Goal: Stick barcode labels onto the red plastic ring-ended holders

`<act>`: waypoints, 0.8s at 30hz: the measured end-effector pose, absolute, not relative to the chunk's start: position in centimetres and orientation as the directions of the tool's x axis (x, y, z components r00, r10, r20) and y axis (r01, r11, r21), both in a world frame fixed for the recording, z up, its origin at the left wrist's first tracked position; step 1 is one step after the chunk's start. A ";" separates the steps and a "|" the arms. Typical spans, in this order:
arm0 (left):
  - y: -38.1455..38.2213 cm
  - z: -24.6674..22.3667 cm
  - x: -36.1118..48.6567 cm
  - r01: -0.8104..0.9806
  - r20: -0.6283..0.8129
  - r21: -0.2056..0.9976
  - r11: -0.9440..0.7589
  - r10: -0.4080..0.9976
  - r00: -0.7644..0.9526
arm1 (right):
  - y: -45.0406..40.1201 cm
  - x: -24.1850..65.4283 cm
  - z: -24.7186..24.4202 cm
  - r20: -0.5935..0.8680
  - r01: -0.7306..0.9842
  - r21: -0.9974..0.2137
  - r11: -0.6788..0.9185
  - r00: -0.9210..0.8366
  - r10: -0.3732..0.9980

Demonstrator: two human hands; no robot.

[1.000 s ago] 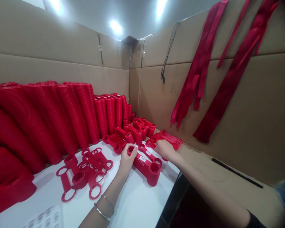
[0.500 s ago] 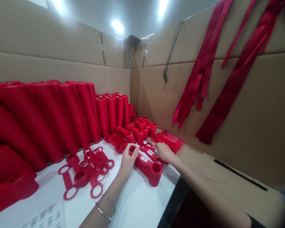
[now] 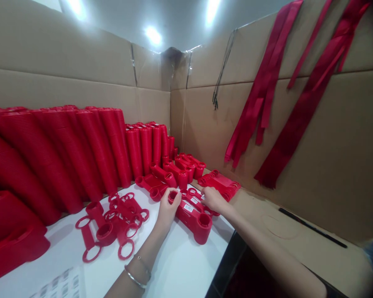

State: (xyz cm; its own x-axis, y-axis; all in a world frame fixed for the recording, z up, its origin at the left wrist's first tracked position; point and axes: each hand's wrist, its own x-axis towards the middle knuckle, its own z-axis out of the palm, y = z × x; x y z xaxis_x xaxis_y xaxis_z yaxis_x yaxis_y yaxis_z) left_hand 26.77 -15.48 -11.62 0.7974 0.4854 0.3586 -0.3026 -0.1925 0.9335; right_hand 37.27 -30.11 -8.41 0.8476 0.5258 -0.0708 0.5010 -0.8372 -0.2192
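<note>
My left hand (image 3: 169, 207) is closed at the far left end of a thick red stack of pieces (image 3: 192, 221), which has a white barcode label on top; a small white bit shows at the thumb and fingertip. My right hand (image 3: 214, 199) has its fingers curled together over thin red pieces (image 3: 194, 200) that also carry a barcode label, just behind the stack. What its fingertips hold is too small to make out. Loose red ring-ended pieces (image 3: 126, 223) lie on the white table (image 3: 161, 273) to the left.
Tall red stacks (image 3: 81, 153) line the left and back. Shorter bundles (image 3: 177, 171) and a flat red pile (image 3: 220, 184) stand behind my hands. A label sheet (image 3: 60, 285) lies front left. Red ribbons (image 3: 286, 132) hang on the cardboard wall; a black rod (image 3: 312, 227) lies right.
My right hand has shifted very slightly left. My left hand stays at the stack's far end, and the red pieces look unmoved.
</note>
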 end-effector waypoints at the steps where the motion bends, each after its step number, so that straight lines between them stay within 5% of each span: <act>1: -15.5 -11.6 26.8 -0.303 0.359 0.933 -0.193 0.485 0.798 | -30.0 37.3 -8.5 -0.074 0.500 -0.226 -0.836 0.847 0.526; 24: -15.6 -11.8 26.7 -0.314 0.366 0.930 -0.189 0.494 0.788 | -27.4 35.8 -6.3 -0.068 0.550 -0.289 -0.783 0.805 0.590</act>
State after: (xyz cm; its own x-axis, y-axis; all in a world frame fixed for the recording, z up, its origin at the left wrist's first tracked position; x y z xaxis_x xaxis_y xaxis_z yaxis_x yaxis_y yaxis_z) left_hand 26.67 -15.55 -11.79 0.7883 0.4945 0.3662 -0.3139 -0.1888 0.9305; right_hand 35.79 -27.39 -6.32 0.8046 0.5900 -0.0680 0.5500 -0.7834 -0.2893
